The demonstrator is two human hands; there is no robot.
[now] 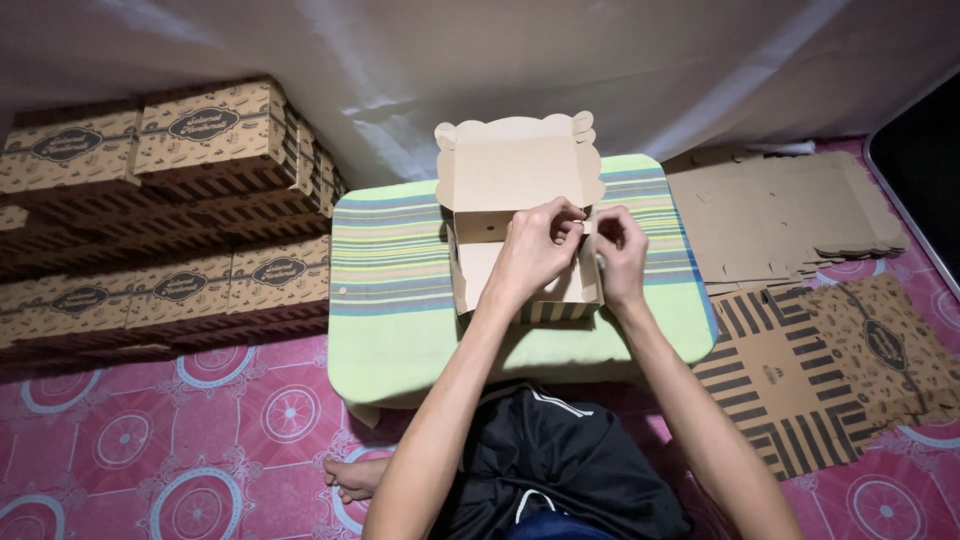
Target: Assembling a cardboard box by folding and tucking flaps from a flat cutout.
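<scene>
Nearest you, your bare foot (352,478) rests on the pink patterned floor mat (180,440) below your dark shorts (560,460); just beyond, the low surface (390,300) with its green striped cover carries the half-folded cardboard box (520,230), which sits at its middle with the scalloped lid standing up at the back; your left hand (535,255) is curled nearly closed, fingertips pinching a small flap at the box's right wall, and your right hand (622,255) is likewise closed in a pinch on the same flap from the other side, the two hands almost touching; the likely trouble, as I judge it, is the tab creasing or tearing if you force it at an angle into its slot, or the side wall springing back out if either pinch lets go early, since nothing else braces the box; to your right a pile of flat unfolded box blanks (800,300) lies on the floor, near enough for an elbow to nudge; farther left, finished brown boxes (170,220) stand stacked against the white sheet (600,70).
</scene>
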